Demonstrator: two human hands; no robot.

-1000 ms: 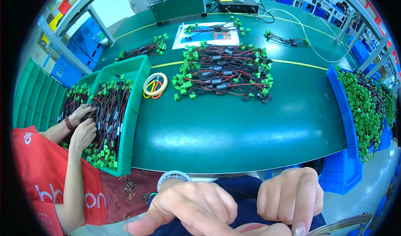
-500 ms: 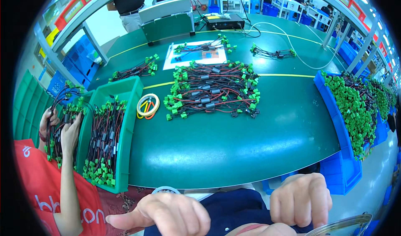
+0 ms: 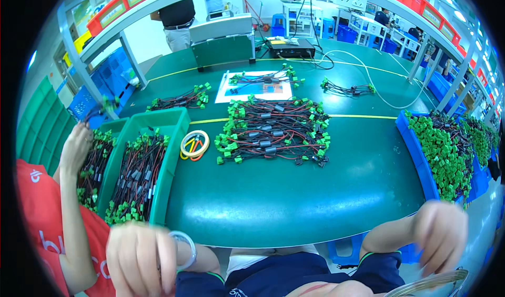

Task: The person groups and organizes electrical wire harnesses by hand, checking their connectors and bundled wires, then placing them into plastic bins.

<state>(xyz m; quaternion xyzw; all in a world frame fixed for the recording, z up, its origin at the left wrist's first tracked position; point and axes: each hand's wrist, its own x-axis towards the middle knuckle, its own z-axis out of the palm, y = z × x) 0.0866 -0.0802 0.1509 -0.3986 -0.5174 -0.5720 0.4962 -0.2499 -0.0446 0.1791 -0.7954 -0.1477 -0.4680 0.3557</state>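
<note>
**Across the green bench, both hands spread wide with the harness pile between them**

At far left, a co-worker's hand (image 3: 78, 145) is raised with a blurred cable bundle (image 3: 102, 108) above the outer crate; half a second ago, both of that person's hands were lower, over the cables. Next to it, the green crate (image 3: 172, 163) holds rows of red-and-black harnesses (image 3: 138, 171) with green connectors, much as before.

Just below that crate's near end is the left hand (image 3: 141, 257), a clear bangle (image 3: 188, 252) at its wrist. Earlier it sat closer to the body with the thumb stuck out; now it has shifted left, fingers curled downward. The palm is hidden, so I cannot tell whether it grasps anything.

Right of the crate, the tape roll (image 3: 206, 143) lies where it did. Mid-bench, the harness pile (image 3: 271, 131) is unchanged and untouched, with another harness (image 3: 259, 79) across the printed sheet (image 3: 227, 93) behind it and a loose one (image 3: 347, 88) farther right.

At right, the right hand (image 3: 441, 234) has risen outward from the lap toward the blue bin (image 3: 414, 147) of heaped harnesses (image 3: 444, 155). It is motion-blurred and bent at the knuckles; its grip cannot be told.
</note>
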